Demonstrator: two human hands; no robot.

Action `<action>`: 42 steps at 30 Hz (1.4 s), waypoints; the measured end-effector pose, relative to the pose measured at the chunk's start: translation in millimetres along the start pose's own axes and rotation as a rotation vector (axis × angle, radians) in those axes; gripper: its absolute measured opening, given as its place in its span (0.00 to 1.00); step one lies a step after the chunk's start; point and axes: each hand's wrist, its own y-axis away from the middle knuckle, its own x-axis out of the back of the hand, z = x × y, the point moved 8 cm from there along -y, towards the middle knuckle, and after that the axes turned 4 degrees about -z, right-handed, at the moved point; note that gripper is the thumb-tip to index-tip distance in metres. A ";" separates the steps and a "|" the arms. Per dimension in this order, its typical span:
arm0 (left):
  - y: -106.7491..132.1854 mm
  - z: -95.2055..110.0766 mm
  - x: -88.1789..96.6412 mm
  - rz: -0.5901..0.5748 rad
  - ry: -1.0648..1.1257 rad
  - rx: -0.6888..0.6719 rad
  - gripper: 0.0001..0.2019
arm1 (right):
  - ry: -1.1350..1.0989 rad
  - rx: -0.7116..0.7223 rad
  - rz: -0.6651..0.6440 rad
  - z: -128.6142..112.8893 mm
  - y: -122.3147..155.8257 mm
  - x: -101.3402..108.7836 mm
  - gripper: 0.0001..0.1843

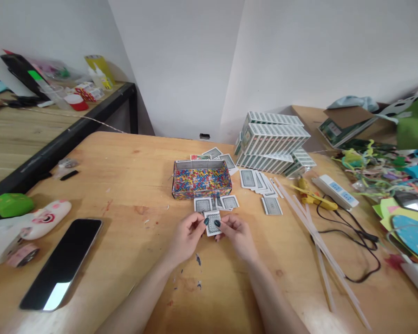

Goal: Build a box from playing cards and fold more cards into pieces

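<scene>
Between my two hands is a playing card (pixel 212 227) with a grey patterned back, held just above the table. My left hand (pixel 188 234) pinches its left edge, and my right hand (pixel 237 234) pinches the right edge, thumbs on top. Whether more than one card is in the grip I cannot tell. Beyond the hands stands an open box (pixel 202 190) with a colourful patterned inside. Several cards (pixel 229 202) lie face down against its near side, partly hidden by the held card. More cards (pixel 226 160) lie behind the box.
At the back right, striped card boxes (pixel 277 139) are stacked, with spread cards (pixel 254 180) before them. Glue sticks (pixel 320 246), a yellow glue gun (pixel 313 197) and a power strip (pixel 335 191) lie to the right. A phone (pixel 62 264) and a plush toy (pixel 47 219) are at left.
</scene>
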 end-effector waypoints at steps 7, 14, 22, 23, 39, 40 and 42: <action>-0.4 0.7 -0.9 0.008 -0.062 -0.023 0.10 | 0.030 0.040 0.079 6.0 3.0 -2.7 0.16; 1.4 4.9 -1.5 0.033 -0.124 -0.082 0.10 | -0.030 0.030 0.058 7.8 2.0 -3.9 0.17; -0.6 -7.6 2.9 0.171 0.222 0.043 0.10 | -0.004 0.046 -0.025 1.5 0.2 -8.7 0.17; -0.5 -8.0 3.4 0.172 0.239 0.047 0.10 | -0.004 0.046 -0.037 1.1 0.5 -10.9 0.17; 2.9 2.6 6.3 0.124 0.216 0.049 0.08 | 0.101 0.036 -0.173 1.8 3.4 -17.4 0.18; 3.1 2.8 4.8 0.113 0.214 0.050 0.08 | 0.131 0.044 -0.163 1.0 3.5 -16.8 0.19; 3.5 2.4 2.4 0.100 0.214 0.052 0.08 | 0.184 0.053 -0.126 0.2 3.7 -14.9 0.20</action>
